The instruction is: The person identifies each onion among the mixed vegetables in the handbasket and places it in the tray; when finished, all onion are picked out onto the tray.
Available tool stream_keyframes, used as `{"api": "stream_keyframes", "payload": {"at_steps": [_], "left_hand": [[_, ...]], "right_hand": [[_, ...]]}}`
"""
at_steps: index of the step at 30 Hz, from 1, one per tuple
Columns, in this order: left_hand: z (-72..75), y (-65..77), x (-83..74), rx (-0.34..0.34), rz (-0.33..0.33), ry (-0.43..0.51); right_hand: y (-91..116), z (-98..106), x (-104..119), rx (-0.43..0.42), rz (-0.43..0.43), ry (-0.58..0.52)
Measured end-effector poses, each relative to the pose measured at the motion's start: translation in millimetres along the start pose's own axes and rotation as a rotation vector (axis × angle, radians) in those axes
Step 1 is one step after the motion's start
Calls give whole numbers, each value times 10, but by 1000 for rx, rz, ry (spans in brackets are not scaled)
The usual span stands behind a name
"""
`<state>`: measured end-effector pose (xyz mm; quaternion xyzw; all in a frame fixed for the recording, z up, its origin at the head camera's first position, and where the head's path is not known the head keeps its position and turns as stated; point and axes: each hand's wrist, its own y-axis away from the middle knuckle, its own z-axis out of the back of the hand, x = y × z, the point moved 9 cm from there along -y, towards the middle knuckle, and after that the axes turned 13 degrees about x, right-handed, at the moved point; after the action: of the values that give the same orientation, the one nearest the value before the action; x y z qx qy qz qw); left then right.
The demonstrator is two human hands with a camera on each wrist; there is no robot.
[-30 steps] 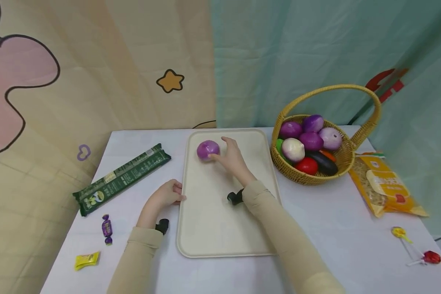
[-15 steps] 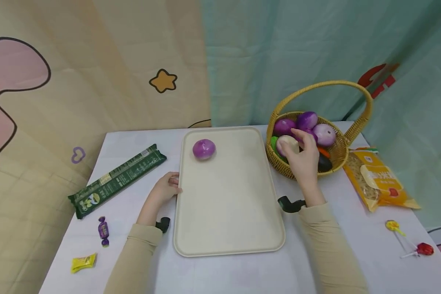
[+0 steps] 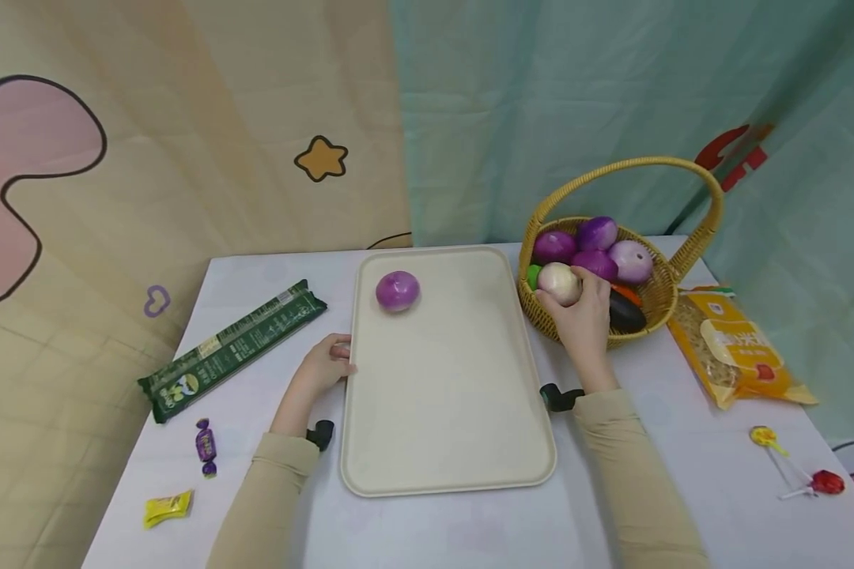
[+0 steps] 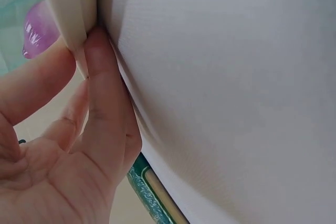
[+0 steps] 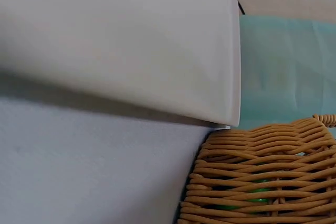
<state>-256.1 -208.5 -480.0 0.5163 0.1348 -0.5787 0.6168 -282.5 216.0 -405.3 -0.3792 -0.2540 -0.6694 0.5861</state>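
Observation:
My left hand [image 3: 320, 367] pinches the left rim of the cream tray [image 3: 448, 387]; in the left wrist view thumb and fingers [image 4: 100, 72] meet around its edge. A purple onion [image 3: 398, 291] lies at the tray's far left corner. Over the wicker basket [image 3: 541, 320], my right hand [image 3: 585, 328] holds a white onion [image 3: 559, 283] between thumb and fingers, still among the other vegetables. Several purple onions [image 3: 553, 247], a pale purple onion [image 3: 631, 261] and an eggplant [image 3: 625, 313] share the basket. The right wrist view shows only basket weave [image 5: 268, 177] and tray, no hand.
A long green packet [image 3: 231, 348], a purple candy [image 3: 205, 447] and a yellow candy [image 3: 167, 508] lie left of the tray. At right are an orange bag [image 3: 740, 348] and two lollipops [image 3: 826, 482]. The basket's tall handle [image 3: 640, 162] arches above its contents.
My right hand has left the purple onion on the tray and moved right to the basket, where its fingers have closed on the white onion. The left hand stays at the tray rim.

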Motion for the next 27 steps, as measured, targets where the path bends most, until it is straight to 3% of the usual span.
{"api": "stream_keyframes", "payload": {"at_steps": [5,9,15,18,21,27], "left_hand": [[-2,-7,-6,-7,3,-4],[2,-7,-12,-13,10,-21],[7,-19,-9,1,19,-18],[20,-24,-15,-1,14,-24],[26,-25,-11,-4,10,-24],[7,-25,12,0,11,5]], "right_hand": [[21,15,38,-89,51,34],[48,62,56,-127,58,-24],[92,81,309,-25,65,-243],[71,-91,545,101,85,-348],[5,-402,724,243,80,-396],[-265,-1087,706,395,56,-326]]}}
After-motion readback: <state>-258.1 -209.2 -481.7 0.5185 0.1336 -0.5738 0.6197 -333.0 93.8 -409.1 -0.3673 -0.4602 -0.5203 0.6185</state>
